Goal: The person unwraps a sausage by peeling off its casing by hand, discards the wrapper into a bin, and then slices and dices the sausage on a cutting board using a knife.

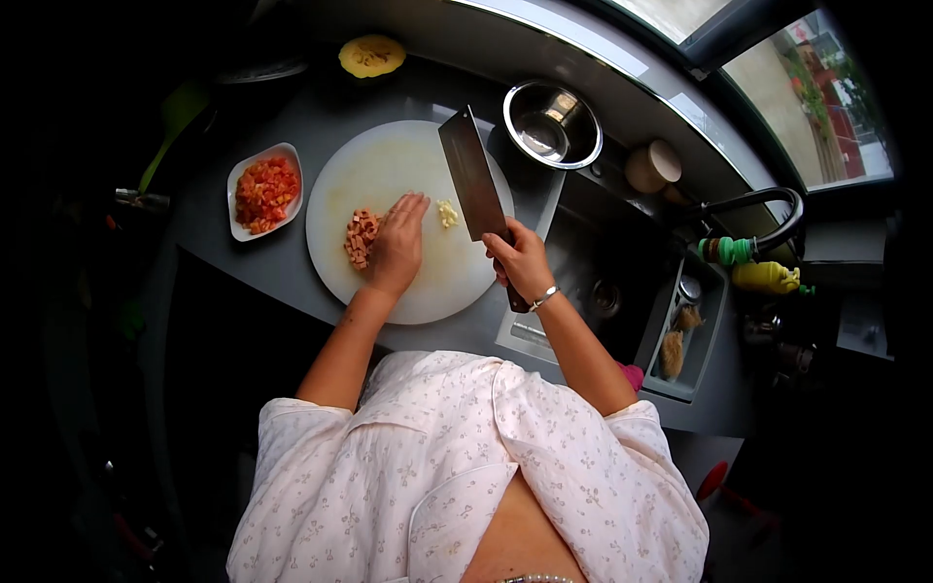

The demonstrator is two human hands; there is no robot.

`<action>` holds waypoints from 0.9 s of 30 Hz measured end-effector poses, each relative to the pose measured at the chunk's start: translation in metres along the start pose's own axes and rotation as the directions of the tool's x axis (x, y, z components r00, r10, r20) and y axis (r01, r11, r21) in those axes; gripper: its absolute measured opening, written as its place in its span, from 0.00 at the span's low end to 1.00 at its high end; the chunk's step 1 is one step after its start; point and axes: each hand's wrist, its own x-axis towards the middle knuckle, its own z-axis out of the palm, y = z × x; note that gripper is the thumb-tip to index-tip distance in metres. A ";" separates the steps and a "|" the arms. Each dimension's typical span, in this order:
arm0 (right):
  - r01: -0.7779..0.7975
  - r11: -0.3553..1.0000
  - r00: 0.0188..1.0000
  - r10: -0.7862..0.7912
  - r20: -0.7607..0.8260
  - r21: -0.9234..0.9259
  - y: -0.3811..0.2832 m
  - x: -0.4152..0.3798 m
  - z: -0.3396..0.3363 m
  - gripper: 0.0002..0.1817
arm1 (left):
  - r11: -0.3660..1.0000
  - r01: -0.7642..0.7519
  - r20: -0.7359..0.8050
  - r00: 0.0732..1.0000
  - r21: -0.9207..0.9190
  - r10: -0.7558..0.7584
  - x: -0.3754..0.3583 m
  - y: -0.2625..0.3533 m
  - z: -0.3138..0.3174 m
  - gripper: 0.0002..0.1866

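Note:
My right hand [523,260] is closed round the handle of a cleaver [473,175], whose broad blade points up and away over the right part of the round white cutting board [340,175]. On the board rests my left hand [400,243], fingers stretched out and nothing in its grasp. Its outer edge lies against a pile of diced pinkish-brown meat [361,238]. Between the left hand and the blade sits a small heap of chopped pale garlic [447,214]. A white dish [239,229] of diced tomato [265,192] stands left of the board.
A steel bowl [552,124] sits behind the sink [583,219], on the right. The black faucet [777,228] and a grey caddy [716,340] with scrubbers are farther right. A yellow bowl [372,56] stands at the back, and a beige cup [653,167] by the window ledge.

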 end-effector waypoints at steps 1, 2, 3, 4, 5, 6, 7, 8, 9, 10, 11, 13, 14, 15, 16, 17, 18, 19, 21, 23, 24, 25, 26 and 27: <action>0.024 0.992 0.999 -0.020 0.031 -0.127 0.006 0.000 -0.007 0.09 | 0.992 0.090 -0.084 0.992 -0.086 -0.097 0.009 0.004 -0.016 0.19; 0.022 0.992 0.999 -0.019 0.029 -0.124 0.008 -0.003 -0.009 0.09 | 0.969 0.170 -0.157 0.967 -0.178 -0.198 0.017 0.007 -0.031 0.17; 0.200 0.917 0.979 -0.197 0.045 -0.345 0.010 -0.007 -0.011 0.11 | 0.970 0.169 -0.152 0.969 -0.177 -0.197 0.024 0.006 -0.044 0.17; 0.355 0.762 0.927 -0.360 0.101 -0.541 0.012 -0.011 -0.012 0.13 | 0.969 0.178 -0.271 0.937 -0.172 -0.220 0.030 0.005 -0.055 0.16; 0.353 0.764 0.928 -0.360 0.097 -0.540 0.014 -0.014 -0.014 0.13 | 0.968 0.186 -0.386 0.891 -0.169 -0.239 0.036 0.004 -0.065 0.14; 0.424 0.636 0.889 -0.428 0.163 -0.645 0.016 -0.017 -0.016 0.17 | 0.978 0.156 -0.423 0.883 -0.141 -0.202 0.041 0.005 -0.075 0.11; 0.482 0.487 0.844 -0.481 0.236 -0.728 0.018 -0.020 -0.017 0.22 | 0.977 0.133 -0.378 0.907 -0.168 -0.188 0.045 0.009 -0.085 0.10; 0.523 0.323 0.795 -0.518 0.315 -0.789 0.019 -0.022 -0.018 0.27 | 0.974 0.109 -0.332 0.928 -0.196 -0.171 0.049 0.013 -0.091 0.10; 0.505 0.223 0.813 -0.448 0.372 -0.834 0.015 -0.025 -0.019 0.30 | 0.975 0.105 -0.327 0.930 -0.197 -0.166 0.049 0.017 -0.093 0.10; 0.501 0.227 0.815 -0.450 0.366 -0.835 0.017 -0.025 -0.020 0.30 | 0.958 0.106 -0.128 0.981 -0.265 -0.144 0.049 0.021 -0.094 0.09; 0.526 0.189 0.797 -0.451 0.403 -0.829 0.020 -0.024 -0.020 0.28 | 0.936 0.123 0.073 0.992 -0.329 -0.104 0.047 0.024 -0.094 0.09; 0.557 0.143 0.779 -0.433 0.454 -0.818 0.021 -0.022 -0.019 0.25 | 0.956 0.086 0.207 0.978 -0.279 -0.028 0.042 0.024 -0.084 0.10; 0.555 0.147 0.780 -0.433 0.451 -0.819 0.022 -0.021 -0.019 0.25 | 0.971 0.044 0.336 0.941 -0.236 0.039 0.038 0.024 -0.079 0.12; 0.561 0.143 0.775 -0.435 0.458 -0.815 0.022 -0.021 -0.019 0.24 | 0.981 0.070 0.397 0.918 -0.181 0.008 0.033 0.028 -0.075 0.14; 0.569 0.137 0.769 -0.437 0.466 -0.811 0.023 -0.020 -0.020 0.24 | 0.981 0.070 0.398 0.917 -0.180 0.008 0.031 0.024 -0.069 0.14; 0.568 0.139 0.770 -0.438 0.464 -0.811 0.023 -0.019 -0.020 0.24 | 0.986 0.044 0.407 0.913 -0.164 0.027 0.029 0.019 -0.061 0.15; 0.568 0.131 0.771 -0.430 0.470 -0.812 0.025 -0.018 -0.020 0.24 | 0.989 0.018 0.417 0.908 -0.148 0.046 0.029 0.017 -0.056 0.15; 0.569 0.123 0.772 -0.422 0.476 -0.813 0.025 -0.018 -0.021 0.23 | 0.989 0.017 0.417 0.907 -0.148 0.047 0.029 0.014 -0.052 0.15; 0.569 0.119 0.770 -0.425 0.477 -0.814 0.027 -0.016 -0.022 0.23 | 0.986 -0.027 0.417 0.904 -0.162 0.094 0.034 0.010 -0.043 0.16; 0.571 0.114 0.767 -0.426 0.479 -0.813 0.027 -0.015 -0.022 0.22 | 0.987 -0.044 0.410 0.906 -0.152 0.103 0.039 0.007 -0.033 0.16; 0.572 0.110 0.765 -0.427 0.481 -0.813 0.026 -0.014 -0.022 0.22 | 0.988 -0.061 0.403 0.908 -0.143 0.114 0.041 0.006 -0.028 0.16; 0.574 0.106 0.763 -0.428 0.484 -0.812 0.025 -0.014 -0.022 0.22 | 0.988 -0.062 0.401 0.909 -0.144 0.115 0.044 0.004 -0.024 0.16; 0.573 0.104 0.764 -0.429 0.482 -0.813 0.024 -0.013 -0.022 0.22 | 0.991 -0.069 0.401 0.909 -0.116 0.110 0.047 0.002 -0.020 0.17; 0.580 0.096 0.758 -0.429 0.492 -0.809 0.023 -0.012 -0.022 0.22 | 0.993 -0.076 0.401 0.910 -0.089 0.106 0.049 0.002 -0.018 0.17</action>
